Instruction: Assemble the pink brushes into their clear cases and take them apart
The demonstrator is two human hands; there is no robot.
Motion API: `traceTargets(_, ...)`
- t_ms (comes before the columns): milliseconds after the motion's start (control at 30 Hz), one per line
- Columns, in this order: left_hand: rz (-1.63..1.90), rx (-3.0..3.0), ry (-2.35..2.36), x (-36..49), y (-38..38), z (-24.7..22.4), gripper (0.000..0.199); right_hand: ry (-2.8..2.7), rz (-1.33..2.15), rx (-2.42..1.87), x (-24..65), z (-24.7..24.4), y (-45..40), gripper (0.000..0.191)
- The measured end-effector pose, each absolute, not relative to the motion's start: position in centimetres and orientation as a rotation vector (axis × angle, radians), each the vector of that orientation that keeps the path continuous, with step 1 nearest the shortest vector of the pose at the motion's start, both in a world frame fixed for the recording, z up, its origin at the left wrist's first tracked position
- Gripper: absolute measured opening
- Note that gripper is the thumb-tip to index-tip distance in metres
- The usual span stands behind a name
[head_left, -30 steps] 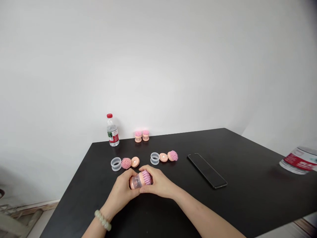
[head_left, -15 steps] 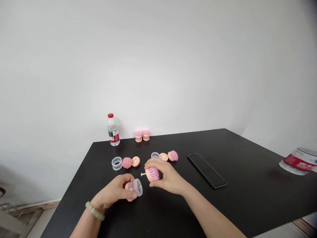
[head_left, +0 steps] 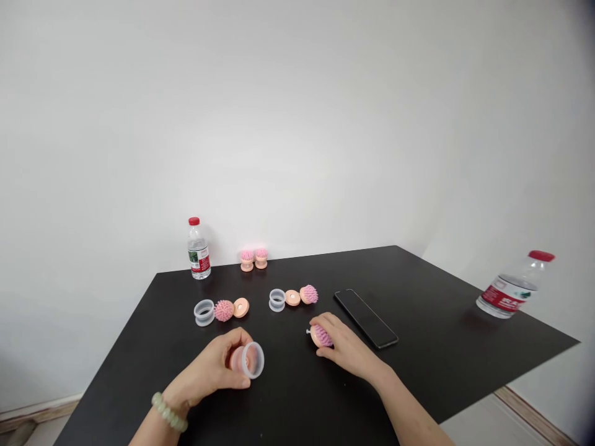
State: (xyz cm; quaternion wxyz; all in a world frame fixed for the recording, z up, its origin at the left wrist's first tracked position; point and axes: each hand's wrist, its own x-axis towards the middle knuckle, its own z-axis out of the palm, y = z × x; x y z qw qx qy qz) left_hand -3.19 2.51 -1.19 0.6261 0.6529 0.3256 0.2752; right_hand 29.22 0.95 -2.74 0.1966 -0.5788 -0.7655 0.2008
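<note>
My left hand (head_left: 222, 364) is wrapped round a clear plastic cup with a peach base (head_left: 251, 359), its open mouth tilted to the right. Off to the right, my right hand (head_left: 346, 344) grips a pink bristled brush head (head_left: 320, 336) low at the tabletop; a short pale stem pokes out of its left side. Beyond the hands lie two sets of the same parts. The left set has a clear ring (head_left: 204, 313), a pink bristle head (head_left: 224, 311) and a peach disc (head_left: 241, 307). The other holds a clear ring (head_left: 277, 300), a peach disc (head_left: 292, 298) and a bristle head (head_left: 309, 294).
Two whole pink brushes (head_left: 253, 260) stand at the back edge of the black table (head_left: 279, 402), near a water bottle (head_left: 199, 251). A dark phone (head_left: 365, 317) lies right of centre. Another bottle (head_left: 514, 288) stands at the right, and a white wall rises behind.
My right hand has carried the bristle head away from the cup, to the right and down toward the table. The cup in my left hand has turned its mouth more toward me. The view has shifted right.
</note>
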Motion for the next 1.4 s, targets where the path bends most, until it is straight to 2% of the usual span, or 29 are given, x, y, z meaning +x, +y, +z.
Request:
traceTargets(100, 0.689, 1.496, 0.782, -3.1, 2.5, -1.3, 0.040, -2.116, 0.620, -1.608, 29.4, -2.8, 0.6, 0.071)
traceTargets(167, 0.741, 1.487, 0.830, -2.9, 2.5, -1.4, 0.039, -2.076, 0.609, -1.599, 29.3, -2.4, 0.3, 0.077)
traceTargets(300, 0.832, 1.501, 0.898, -2.0, 2.4, -1.9, 0.040, -1.963, 0.489, -1.443, 27.7, -1.2, -0.5, 0.060)
traceTargets(400, 0.915, 1.476, 0.893, -1.3, 2.2, -2.2, 0.040, -1.914, 0.611, -1.304, 25.0, -0.5, -1.1, 0.046)
traceTargets(567, 1.061, 1.290, 0.769, -1.1, 1.7, -1.8, 0.050, -1.947, 0.970, -1.058, 19.6, -0.2, 0.0, 0.057)
traceTargets(633, 1.127, 1.210, 0.735, -1.2, 1.6, -1.6, 0.053, -1.933, 1.030, -0.980, 17.9, -0.2, 1.1, 0.056)
traceTargets(833, 1.247, 1.290, 0.820, -1.3, 1.8, -1.4, 0.035, -1.836, 0.919, -0.973, 16.0, -1.2, 3.4, 0.043)
traceTargets(1033, 1.148, 1.582, 1.054, -0.8, 1.7, -1.7, 0.038, -1.889, 0.762, -0.973, 17.3, -2.5, 2.9, 0.046)
traceTargets(1133, 1.110, 1.577, 1.046, -0.4, 1.5, -1.6, 0.031, -1.958, 0.612, -0.926, 17.8, -2.4, 2.4, 0.047)
traceTargets(1200, 1.089, 1.498, 1.000, -0.2, 1.4, -1.5, 0.032, -2.021, 0.493, -0.829, 18.0, -2.3, 2.2, 0.046)
traceTargets(1267, 1.059, 1.370, 0.936, -0.2, 1.5, -1.6, 0.039, -2.074, 0.438, -0.765, 18.1, -2.3, 2.1, 0.053)
traceTargets(1400, 1.043, 1.257, 0.907, -0.3, 1.5, -1.8, 0.041, -1.964, 0.734, -0.928, 18.1, -2.6, 2.5, 0.097)
